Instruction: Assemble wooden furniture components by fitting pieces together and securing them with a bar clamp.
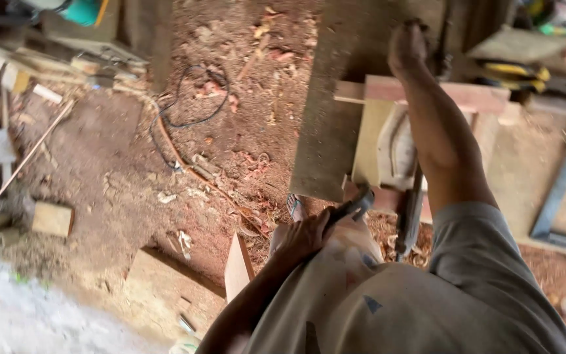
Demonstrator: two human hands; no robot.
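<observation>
Grey metal hammer (355, 204) gripped in left hand (302, 237) at 6 o'clock, ready; right hand (406, 47) at 12 o'clock steadies pale wooden plank (479, 97), grip unclear.

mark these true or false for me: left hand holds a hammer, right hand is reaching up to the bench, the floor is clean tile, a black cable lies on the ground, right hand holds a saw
1. The left hand holds a hammer. True.
2. The right hand reaches far forward over the wooden workpiece. True.
3. The floor is clean tile. False: it is bare earth strewn with sawdust and wood scraps.
4. A black cable lies on the ground. True.
5. The right hand holds a saw. False: no saw shows in it; what it grips is blurred.
</observation>
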